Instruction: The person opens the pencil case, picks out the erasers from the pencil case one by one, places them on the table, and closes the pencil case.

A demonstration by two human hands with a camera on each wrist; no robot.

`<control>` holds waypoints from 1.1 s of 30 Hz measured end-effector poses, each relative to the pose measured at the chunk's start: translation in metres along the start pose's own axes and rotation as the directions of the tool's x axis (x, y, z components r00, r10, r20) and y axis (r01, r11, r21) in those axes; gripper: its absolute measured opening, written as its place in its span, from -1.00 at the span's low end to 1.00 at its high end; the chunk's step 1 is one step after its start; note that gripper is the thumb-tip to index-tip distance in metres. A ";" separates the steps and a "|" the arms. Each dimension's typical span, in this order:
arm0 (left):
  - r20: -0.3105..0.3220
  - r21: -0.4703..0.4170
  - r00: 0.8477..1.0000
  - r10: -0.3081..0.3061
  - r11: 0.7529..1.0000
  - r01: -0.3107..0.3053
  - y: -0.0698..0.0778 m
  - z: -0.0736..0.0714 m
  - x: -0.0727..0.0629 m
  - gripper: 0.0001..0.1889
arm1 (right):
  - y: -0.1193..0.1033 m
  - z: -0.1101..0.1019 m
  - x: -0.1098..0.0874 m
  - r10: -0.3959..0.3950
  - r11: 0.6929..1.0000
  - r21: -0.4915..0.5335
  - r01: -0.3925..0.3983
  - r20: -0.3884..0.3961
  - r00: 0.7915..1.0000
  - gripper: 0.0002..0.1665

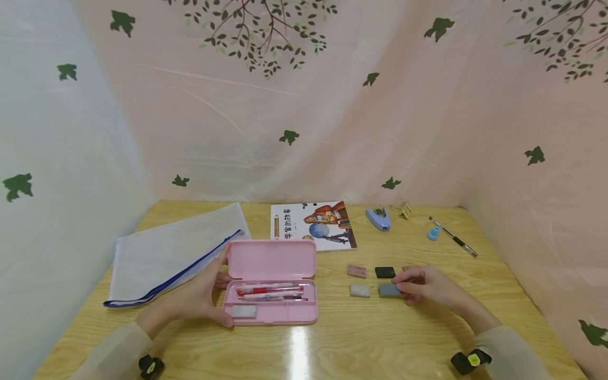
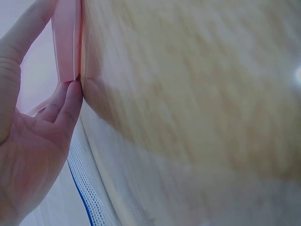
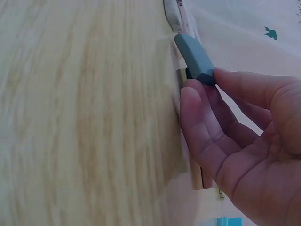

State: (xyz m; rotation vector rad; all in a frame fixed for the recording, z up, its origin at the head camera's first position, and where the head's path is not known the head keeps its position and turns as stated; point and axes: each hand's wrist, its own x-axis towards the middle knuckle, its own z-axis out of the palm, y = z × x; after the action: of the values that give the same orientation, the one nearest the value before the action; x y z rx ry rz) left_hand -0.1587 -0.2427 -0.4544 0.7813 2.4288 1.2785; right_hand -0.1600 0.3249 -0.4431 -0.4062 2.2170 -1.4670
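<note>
My left hand [image 1: 201,296] grips the left end of an open pink pencil case [image 1: 302,313], thumb at the front corner and fingers behind by the raised lid. Several red and clear pens [image 1: 271,290] lie in the case's back section, and a white eraser [image 1: 244,312] in its front left compartment. To the right, my right hand [image 1: 429,287] pinches one end of a grey eraser [image 1: 388,290] between thumb and fingers; the right wrist view shows this grey eraser [image 3: 196,59] tilted at the fingertips. Close by on the table are a pink eraser [image 1: 357,271], a black eraser [image 1: 385,272] and a whitish eraser [image 1: 360,291].
A white zip pouch [image 1: 171,253] with a blue edge lies left of the case. Behind the lid is a picture booklet [image 1: 290,224]. Farther right are a lavender gadget [image 1: 378,218], gold binder clips [image 1: 404,210], a small blue cone-shaped piece [image 1: 433,233] and a black pen [image 1: 453,237].
</note>
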 end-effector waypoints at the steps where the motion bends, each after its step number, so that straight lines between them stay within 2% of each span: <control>1: 0.001 -0.007 1.000 -0.002 1.000 0.002 0.000 0.000 0.000 0.59 | 0.001 0.000 0.000 -0.001 1.000 -0.003 0.001 0.000 1.000 -0.61; 5: 0.009 -0.014 1.000 -0.002 1.000 0.002 0.001 0.000 0.000 0.57 | 0.005 0.002 0.002 0.001 1.000 0.012 -0.001 -0.006 1.000 -0.60; 12: 0.005 -0.006 1.000 -0.014 1.000 0.014 0.003 0.000 0.001 0.57 | 0.005 0.003 0.002 0.058 0.997 0.052 -0.056 -0.030 0.998 -0.53; 25: 0.009 -0.017 1.000 -0.020 1.000 0.020 0.003 -0.001 0.000 0.58 | 0.007 0.004 -0.001 0.053 0.995 0.089 -0.050 -0.032 0.998 -0.45; 33: 0.006 -0.019 1.000 -0.010 1.000 0.010 0.003 0.000 0.000 0.57 | -0.002 0.005 -0.004 0.041 0.999 0.021 -0.040 -0.095 0.995 -0.44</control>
State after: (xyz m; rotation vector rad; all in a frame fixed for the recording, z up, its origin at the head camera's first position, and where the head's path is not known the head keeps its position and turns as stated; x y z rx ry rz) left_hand -0.1578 -0.2416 -0.4521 0.7657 2.4086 1.2921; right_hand -0.1536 0.3221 -0.4416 -0.2888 2.2689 -1.5145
